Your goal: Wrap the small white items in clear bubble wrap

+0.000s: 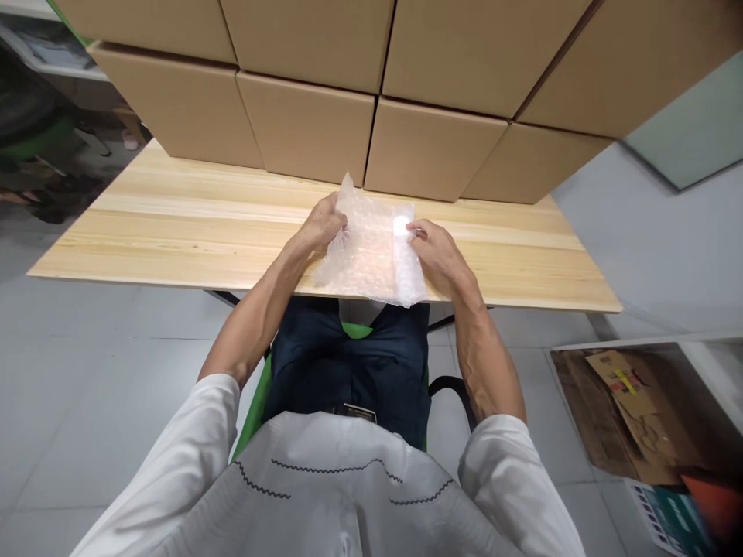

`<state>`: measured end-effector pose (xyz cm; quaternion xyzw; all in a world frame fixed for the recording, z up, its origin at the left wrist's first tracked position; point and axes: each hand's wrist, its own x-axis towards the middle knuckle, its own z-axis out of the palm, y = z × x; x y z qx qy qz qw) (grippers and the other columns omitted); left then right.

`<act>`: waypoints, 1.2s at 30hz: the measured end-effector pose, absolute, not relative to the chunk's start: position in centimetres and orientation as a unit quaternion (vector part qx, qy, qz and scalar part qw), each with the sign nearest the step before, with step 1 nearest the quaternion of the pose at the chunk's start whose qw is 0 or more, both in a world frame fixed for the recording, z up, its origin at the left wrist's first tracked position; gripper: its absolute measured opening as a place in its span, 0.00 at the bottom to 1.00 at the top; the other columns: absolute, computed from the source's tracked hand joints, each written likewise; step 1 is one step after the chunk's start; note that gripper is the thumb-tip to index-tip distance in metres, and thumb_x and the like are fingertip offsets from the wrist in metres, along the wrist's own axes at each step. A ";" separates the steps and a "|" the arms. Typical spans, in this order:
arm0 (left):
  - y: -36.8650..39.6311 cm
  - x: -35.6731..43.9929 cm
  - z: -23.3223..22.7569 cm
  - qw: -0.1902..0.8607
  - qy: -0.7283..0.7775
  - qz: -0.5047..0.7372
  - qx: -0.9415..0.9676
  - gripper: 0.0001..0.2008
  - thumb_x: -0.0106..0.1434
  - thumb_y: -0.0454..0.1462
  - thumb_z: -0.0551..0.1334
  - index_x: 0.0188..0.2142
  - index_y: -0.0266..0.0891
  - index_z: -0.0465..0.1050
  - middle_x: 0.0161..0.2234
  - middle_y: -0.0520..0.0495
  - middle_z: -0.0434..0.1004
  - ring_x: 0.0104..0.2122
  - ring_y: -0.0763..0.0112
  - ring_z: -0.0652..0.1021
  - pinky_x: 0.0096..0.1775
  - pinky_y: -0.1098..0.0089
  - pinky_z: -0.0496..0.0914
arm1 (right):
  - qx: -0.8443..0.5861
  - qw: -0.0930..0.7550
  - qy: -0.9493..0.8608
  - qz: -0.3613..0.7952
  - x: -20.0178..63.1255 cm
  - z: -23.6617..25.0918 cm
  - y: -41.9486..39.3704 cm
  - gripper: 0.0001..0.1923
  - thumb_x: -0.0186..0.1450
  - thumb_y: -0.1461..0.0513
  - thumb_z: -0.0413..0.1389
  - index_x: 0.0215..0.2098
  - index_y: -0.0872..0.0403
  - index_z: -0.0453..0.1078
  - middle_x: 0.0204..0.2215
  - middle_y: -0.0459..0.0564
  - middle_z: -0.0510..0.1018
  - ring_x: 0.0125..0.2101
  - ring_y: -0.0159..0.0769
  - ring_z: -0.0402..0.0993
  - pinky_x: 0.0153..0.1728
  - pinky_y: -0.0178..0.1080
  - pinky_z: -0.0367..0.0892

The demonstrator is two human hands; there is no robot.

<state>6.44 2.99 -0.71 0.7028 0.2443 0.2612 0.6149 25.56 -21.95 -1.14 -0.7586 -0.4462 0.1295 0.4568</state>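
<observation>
A clear bubble-wrap sheet (371, 255) lies on the wooden table (174, 224) near its front edge, partly wrapped around a small white object (400, 226) that I cannot make out. My left hand (322, 226) grips the sheet's left edge, lifting a corner. At the sheet's right side, my right hand (435, 251) pinches the wrap next to the white object.
Stacked cardboard boxes (307, 124) line the table's far side. A white bin (638, 410) with cardboard scraps and coloured items stands on the floor at the right. I sit on a green chair (255, 402). Dark clutter lies at the far left.
</observation>
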 end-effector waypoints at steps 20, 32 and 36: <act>3.3 6.0 -0.3 0.516 0.275 0.225 0.779 0.27 0.57 0.28 0.63 0.57 0.40 0.80 0.36 0.48 0.82 0.39 0.57 0.86 0.53 0.50 0.86 | -0.821 0.008 -0.571 0.023 19.4 2.0 -20.1 0.32 0.82 0.68 0.42 0.77 0.59 0.73 0.80 0.61 0.74 0.84 0.68 0.55 0.83 0.74 0.51; 3.4 5.3 0.7 0.464 0.295 0.199 0.811 0.32 0.60 0.24 0.63 0.63 0.38 0.81 0.45 0.42 0.88 0.49 0.51 0.88 0.59 0.47 0.85 | -0.877 0.055 -0.476 0.040 24.9 2.1 -24.8 0.25 0.80 0.61 0.51 0.71 0.54 0.78 0.76 0.63 0.78 0.72 0.62 0.77 0.74 0.61 0.74; 3.6 5.4 0.4 0.467 0.298 0.199 0.808 0.34 0.59 0.24 0.61 0.64 0.37 0.82 0.41 0.43 0.86 0.42 0.53 0.88 0.53 0.50 0.85 | -0.878 0.055 -0.474 0.033 24.6 2.2 -26.3 0.25 0.82 0.60 0.50 0.72 0.52 0.78 0.73 0.61 0.81 0.73 0.60 0.77 0.73 0.60 0.74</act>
